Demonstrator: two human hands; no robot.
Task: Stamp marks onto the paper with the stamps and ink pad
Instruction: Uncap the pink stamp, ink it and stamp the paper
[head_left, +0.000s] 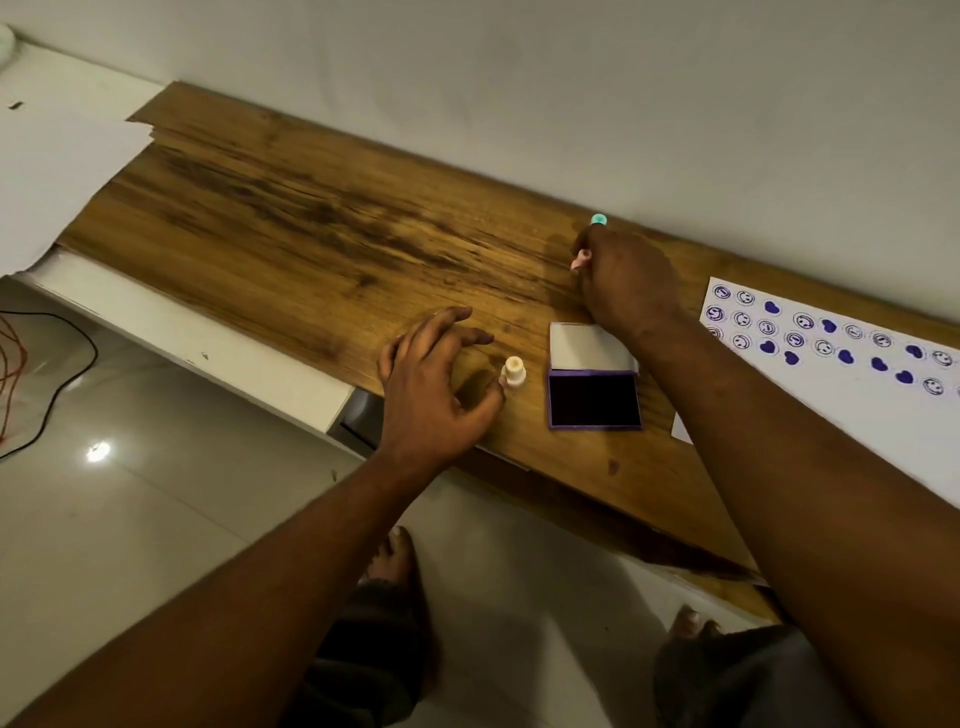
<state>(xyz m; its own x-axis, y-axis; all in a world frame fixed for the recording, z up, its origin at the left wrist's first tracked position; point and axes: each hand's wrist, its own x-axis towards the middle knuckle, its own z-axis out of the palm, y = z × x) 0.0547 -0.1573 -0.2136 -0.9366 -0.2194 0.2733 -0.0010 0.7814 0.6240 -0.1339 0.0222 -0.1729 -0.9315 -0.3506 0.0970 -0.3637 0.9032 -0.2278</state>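
A white paper (852, 395) with several purple smiley and heart marks lies at the right of the wooden tabletop (291, 244). An open purple ink pad (593, 399) sits left of the paper, lid raised. My left hand (434, 387) hovers with fingers spread, its thumb touching a small cream stamp (514, 372) standing left of the pad. My right hand (626, 278) reaches past the pad and is closed around a pink stamp (580, 260). A teal stamp (598, 220) shows just beyond that hand near the wall.
A white wall (571, 83) runs along the far edge of the table. White boards (57, 156) lie at the left end. Cables (31, 374) trail on the tiled floor, and my feet (395, 577) stand below the front edge.
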